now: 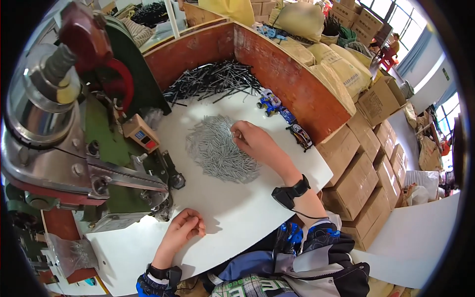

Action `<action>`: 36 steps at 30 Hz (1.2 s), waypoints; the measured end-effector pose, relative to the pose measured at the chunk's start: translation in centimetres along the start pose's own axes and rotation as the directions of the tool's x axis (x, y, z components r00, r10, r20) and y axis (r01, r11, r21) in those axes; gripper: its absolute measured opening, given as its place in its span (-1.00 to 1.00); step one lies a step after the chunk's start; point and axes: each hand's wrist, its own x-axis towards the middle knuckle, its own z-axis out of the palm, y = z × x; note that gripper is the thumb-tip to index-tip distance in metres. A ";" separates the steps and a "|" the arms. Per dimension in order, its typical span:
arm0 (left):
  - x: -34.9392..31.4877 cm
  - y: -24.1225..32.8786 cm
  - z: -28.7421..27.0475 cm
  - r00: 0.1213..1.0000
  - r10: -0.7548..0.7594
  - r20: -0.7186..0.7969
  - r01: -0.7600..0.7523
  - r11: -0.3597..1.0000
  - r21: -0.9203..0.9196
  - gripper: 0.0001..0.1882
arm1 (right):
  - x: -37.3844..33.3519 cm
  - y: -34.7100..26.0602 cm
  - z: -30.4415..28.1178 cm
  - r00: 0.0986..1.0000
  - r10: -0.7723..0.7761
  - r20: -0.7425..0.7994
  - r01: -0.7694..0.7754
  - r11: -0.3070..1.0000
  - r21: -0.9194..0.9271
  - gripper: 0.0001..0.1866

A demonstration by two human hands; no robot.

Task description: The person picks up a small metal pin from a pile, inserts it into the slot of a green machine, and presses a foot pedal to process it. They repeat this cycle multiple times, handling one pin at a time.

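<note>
A round heap of small, thin grey metal pins [222, 153] lies in the middle of the white tabletop [208, 203]. Over the heap's upper right side, my right hand [255, 142] has its thumb and fingers drawn together; whatever sits between the tips is too small to make out. Closer to me, my left hand [184, 230] rests low over the table beside the machine's front end, its fingers curled in with the contents hidden. To my left stands a green and metal bench machine [114, 173], its metal arm [133, 179] reaching toward the table.
Black thin strips [213, 81] are piled at the back against a reddish wooden board [292, 74]. Blue toy cars [271, 103] and a dark toy car [300, 136] line its right side. Cardboard boxes [354, 183] stack at the right. A clear bag [74, 255] lies lower left.
</note>
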 end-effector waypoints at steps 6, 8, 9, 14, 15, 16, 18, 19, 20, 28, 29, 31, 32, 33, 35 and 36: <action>-0.1 0.2 0.6 1.000 -0.023 0.000 0.023 0.999 0.026 -0.89 | -0.3 -1.2 -0.6 0.998 0.065 0.020 -0.065 0.998 0.001 -0.78; -0.2 0.1 0.6 1.000 -0.024 -0.001 0.024 0.999 0.026 -0.89 | -0.4 -1.3 -0.4 0.999 0.045 -0.008 -0.045 0.995 -0.083 -0.79; -0.4 0.0 0.6 1.000 -0.024 0.000 0.024 0.999 0.023 -0.89 | -0.4 -1.2 -0.3 0.999 0.038 -0.010 -0.038 0.996 -0.082 -0.79; -0.3 -0.1 0.2 1.000 -0.014 0.025 0.013 1.000 0.020 -0.89 | -0.3 -1.1 -0.2 0.999 0.032 -0.023 -0.035 0.991 -0.130 -0.81; -0.3 -0.2 0.2 0.999 -0.010 0.034 0.010 1.000 0.022 -0.89 | -0.3 -1.2 -0.4 0.999 0.046 -0.009 -0.047 0.988 -0.148 -0.82; -0.4 -0.2 0.2 0.999 -0.011 0.033 0.010 1.000 0.018 -0.89 | -0.2 -1.2 -0.5 0.998 0.059 0.007 -0.058 0.985 -0.164 -0.83; -0.4 -0.1 0.4 1.000 -0.018 0.016 0.017 1.000 0.019 -0.89 | -0.2 -1.1 -0.5 0.997 0.074 0.024 -0.070 0.986 -0.151 -0.83; -0.5 0.0 0.5 1.000 -0.021 0.006 0.021 1.000 0.017 -0.89 | -0.3 -0.9 -0.6 0.995 0.089 0.037 -0.083 0.987 -0.139 -0.83; -0.3 0.1 0.6 1.000 -0.021 -0.001 0.021 1.000 0.009 -0.89 | -0.3 -0.8 -0.6 0.993 0.104 0.051 -0.097 0.987 -0.126 -0.83; -0.4 0.2 0.8 0.999 -0.036 0.008 0.035 0.999 0.028 -0.87 | -0.5 -0.4 0.0 0.999 0.018 0.033 -0.014 0.994 -0.107 -0.79; -0.4 0.2 0.8 1.000 -0.025 0.006 0.025 0.999 0.034 -0.87 | -0.5 -0.4 0.0 0.999 0.025 0.041 -0.021 0.994 -0.106 -0.79; -0.4 0.2 0.8 1.000 -0.008 0.008 0.008 0.999 0.051 -0.87 | -0.5 -0.4 0.0 0.998 0.034 0.046 -0.029 0.994 -0.109 -0.79; -0.3 0.1 0.9 1.000 -0.019 0.010 0.018 0.999 0.045 -0.87 | -0.5 -0.4 -0.1 0.998 0.040 0.048 -0.034 0.993 -0.111 -0.78; -0.3 0.0 0.7 1.000 -0.012 0.005 0.012 0.999 0.050 -0.87 | -0.4 -0.4 0.1 0.997 0.047 0.053 -0.041 0.993 -0.107 -0.78; -0.3 -0.1 0.7 1.000 -0.002 0.003 0.002 0.998 0.058 -0.87 | -0.3 -0.4 0.1 0.998 0.035 0.050 -0.029 0.994 -0.110 -0.78; -0.2 -0.1 0.6 1.000 -0.014 0.008 0.013 0.999 0.051 -0.87 | -0.3 -0.4 0.0 0.998 0.031 0.048 -0.026 0.993 -0.115 -0.78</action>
